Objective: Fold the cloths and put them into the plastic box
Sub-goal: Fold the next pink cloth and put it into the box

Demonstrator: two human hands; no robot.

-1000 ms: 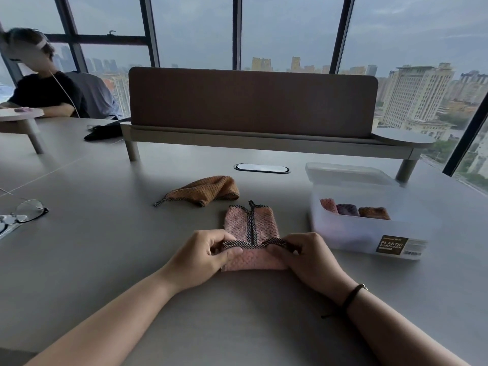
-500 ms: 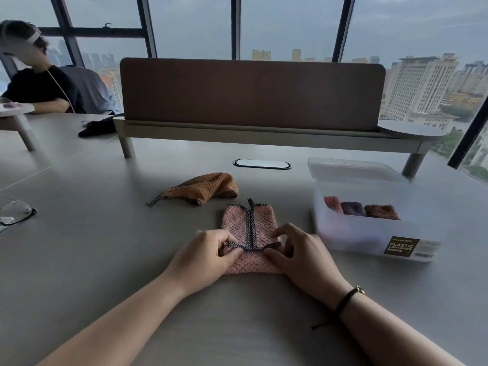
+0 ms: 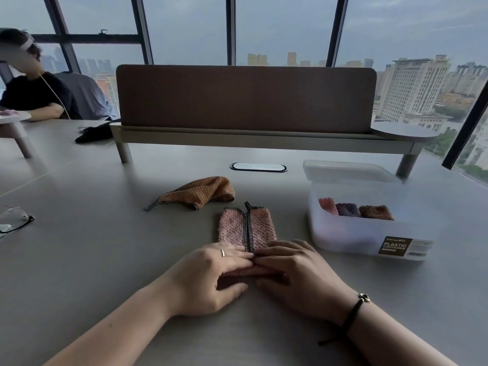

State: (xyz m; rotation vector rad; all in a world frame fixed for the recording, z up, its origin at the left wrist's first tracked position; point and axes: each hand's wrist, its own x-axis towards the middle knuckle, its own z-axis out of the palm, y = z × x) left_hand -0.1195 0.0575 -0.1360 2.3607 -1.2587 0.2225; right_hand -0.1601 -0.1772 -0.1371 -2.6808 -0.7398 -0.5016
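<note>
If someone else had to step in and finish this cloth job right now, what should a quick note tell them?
Left hand and right hand: both press on the near end of the pink cloth, fingers fairly flat; grip unclear.
Pink cloth: on the table, side edges folded in to meet at the middle.
Orange cloth: crumpled, unfolded, farther back on the left.
Plastic box: open, on the right, three folded cloths inside.
Left: finish folding pink, box it, then fold and box orange.

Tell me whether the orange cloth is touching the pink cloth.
Apart. The head view shows a strip of bare table between the crumpled orange cloth and the far edge of the pink cloth, which both hands are working at its near end.
</note>
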